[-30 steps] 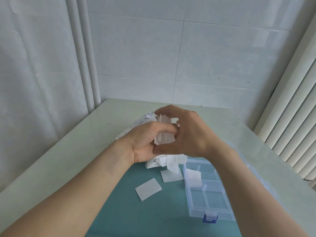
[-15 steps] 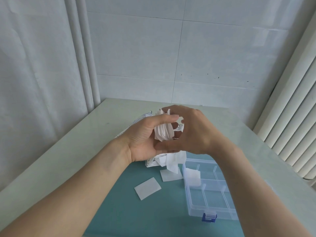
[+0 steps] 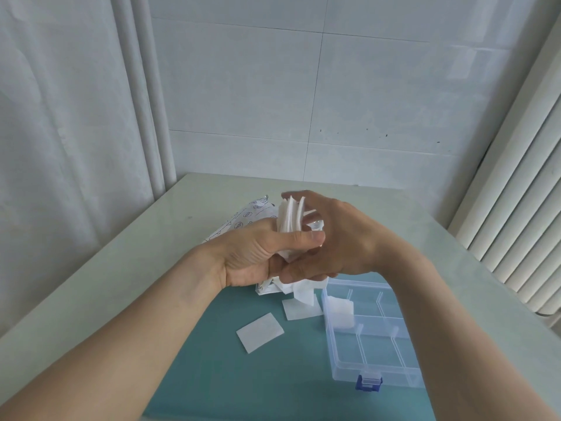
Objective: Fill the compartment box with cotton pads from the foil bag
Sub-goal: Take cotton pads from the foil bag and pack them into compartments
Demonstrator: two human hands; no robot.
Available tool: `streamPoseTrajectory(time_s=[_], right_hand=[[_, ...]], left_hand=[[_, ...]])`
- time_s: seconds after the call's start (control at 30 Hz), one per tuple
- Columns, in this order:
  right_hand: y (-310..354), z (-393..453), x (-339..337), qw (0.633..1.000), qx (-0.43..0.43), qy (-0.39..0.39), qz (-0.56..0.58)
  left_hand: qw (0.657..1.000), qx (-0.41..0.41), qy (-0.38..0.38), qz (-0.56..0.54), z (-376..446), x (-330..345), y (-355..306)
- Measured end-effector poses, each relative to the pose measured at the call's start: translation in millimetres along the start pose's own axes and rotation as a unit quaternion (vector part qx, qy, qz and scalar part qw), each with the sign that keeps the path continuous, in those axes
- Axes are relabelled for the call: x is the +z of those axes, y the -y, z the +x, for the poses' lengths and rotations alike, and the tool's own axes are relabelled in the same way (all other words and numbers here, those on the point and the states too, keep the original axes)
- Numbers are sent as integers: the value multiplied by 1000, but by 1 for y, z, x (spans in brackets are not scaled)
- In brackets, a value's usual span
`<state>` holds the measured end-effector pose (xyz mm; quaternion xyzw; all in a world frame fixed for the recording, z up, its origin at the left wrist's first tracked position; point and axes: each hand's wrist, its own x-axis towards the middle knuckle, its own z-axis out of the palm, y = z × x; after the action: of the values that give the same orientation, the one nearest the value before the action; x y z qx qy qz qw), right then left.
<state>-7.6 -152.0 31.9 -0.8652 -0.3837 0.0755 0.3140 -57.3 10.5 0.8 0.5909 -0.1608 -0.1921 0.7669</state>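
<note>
Pale green table (image 3: 127, 268) in a corner of white tiled walls, curtain (image 3: 60, 117) left, ribbed radiator (image 3: 522, 208) right. Teal mat (image 3: 243, 375) on the near part. Both hands raised together: left hand (image 3: 258, 253) and right hand (image 3: 343, 238) pinch one stack of cotton pads (image 3: 290, 218). Foil bag (image 3: 243, 220) behind them, its print unreadable. Two loose pads (image 3: 260, 332) on the mat. Clear compartment box (image 3: 379, 338), right, with pads in its far-left cell.

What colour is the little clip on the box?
Blue clip, plain in the head view.
</note>
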Motion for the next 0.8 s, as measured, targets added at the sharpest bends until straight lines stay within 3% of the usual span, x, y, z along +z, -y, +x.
streamPoseTrajectory(time_s=[0.17,0.3,0.4,0.6,0.8], right_hand=[[-9,-3,-12,995,-93,20,25],[-13,-3,-15,986,-119,-40,112],[-16,-1,-16,981,-96,-96,137],[-18,-1,-22,971,-65,-185,139],[-20,-2,-24,978,-6,-182,102]], left_hand=[[997,-47,24,51,-6,-8,-3],[989,-79,123,1,-10,-10,-5],[988,-78,135,2,-8,-10,-7],[998,-31,55,10,-5,-18,-10],[996,12,-75,36,-2,-14,-9]])
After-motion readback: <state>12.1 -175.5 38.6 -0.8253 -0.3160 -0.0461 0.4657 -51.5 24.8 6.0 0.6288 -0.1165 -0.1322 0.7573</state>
